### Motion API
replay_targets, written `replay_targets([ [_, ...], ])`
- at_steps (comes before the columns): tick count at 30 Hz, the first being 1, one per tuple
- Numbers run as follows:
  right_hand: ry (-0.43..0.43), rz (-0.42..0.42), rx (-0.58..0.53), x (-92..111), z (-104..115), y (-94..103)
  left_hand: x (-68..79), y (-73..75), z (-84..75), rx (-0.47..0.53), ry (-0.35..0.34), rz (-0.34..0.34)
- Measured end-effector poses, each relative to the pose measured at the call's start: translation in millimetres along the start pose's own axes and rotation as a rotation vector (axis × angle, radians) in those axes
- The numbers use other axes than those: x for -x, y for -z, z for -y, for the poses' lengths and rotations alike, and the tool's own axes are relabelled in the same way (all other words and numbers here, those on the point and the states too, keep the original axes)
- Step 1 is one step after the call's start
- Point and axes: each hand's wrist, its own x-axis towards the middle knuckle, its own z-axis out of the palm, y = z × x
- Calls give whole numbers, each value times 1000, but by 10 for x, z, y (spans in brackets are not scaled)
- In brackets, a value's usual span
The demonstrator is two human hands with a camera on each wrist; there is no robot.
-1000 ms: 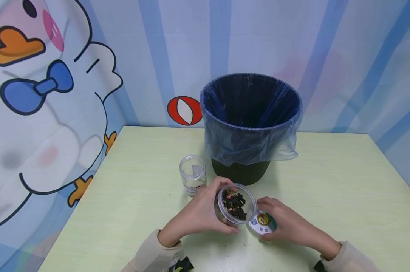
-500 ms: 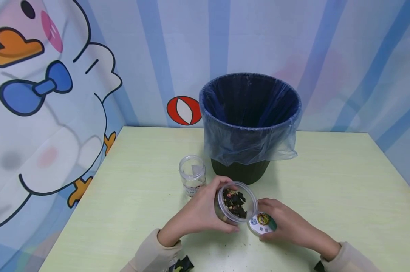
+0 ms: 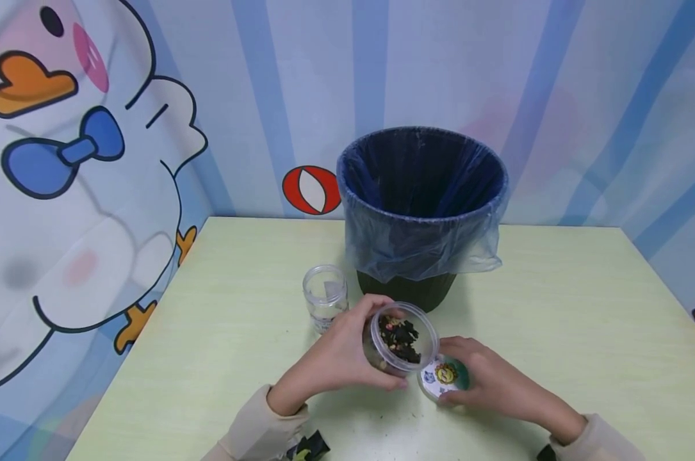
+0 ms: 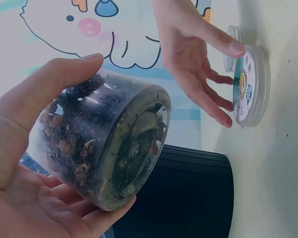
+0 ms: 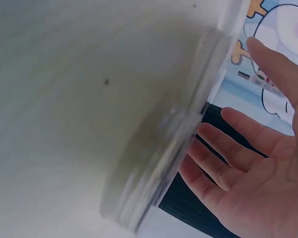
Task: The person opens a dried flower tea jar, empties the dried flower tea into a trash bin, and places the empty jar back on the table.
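My left hand [image 3: 350, 352] grips a clear jar [image 4: 109, 144] of dark dried tea, with small reddish and tan pieces mixed in. Its mouth tilts toward the head camera and no cap covers it. Just right of it, a round lid [image 3: 437, 379] with a printed sun-like face lies flat on the table. My right hand [image 3: 488, 384] hovers around this lid, thumb and loosely extended fingers at its edge; contact is hard to tell. Behind it, the left wrist view shows a second lid [image 4: 232, 47], hidden in the head view.
A black bin [image 3: 407, 291] lined with a blue bag [image 3: 422, 246] stands behind my hands. Left of it is another clear jar [image 3: 325, 298], uncapped. Dark crumbs dot the table [image 3: 237, 288]. A patterned wall [image 3: 324, 96] rises behind.
My left hand has lifted the jar slightly and tipped it a little. The lid's printed face has turned somewhat beside my right hand, which has barely moved.
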Motion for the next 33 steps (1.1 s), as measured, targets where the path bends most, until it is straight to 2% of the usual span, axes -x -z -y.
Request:
replay_targets([
  [10,-62,-75,-127,61,-55,229,-30,10,-28,36,-34,-36],
  [20,-89,-141,-112,63,-67,479,-48,64,-89,101,-53,-48],
  [33,-173,-234,-124,102,-132,817,-48,173,-180,115,-77,-83],
])
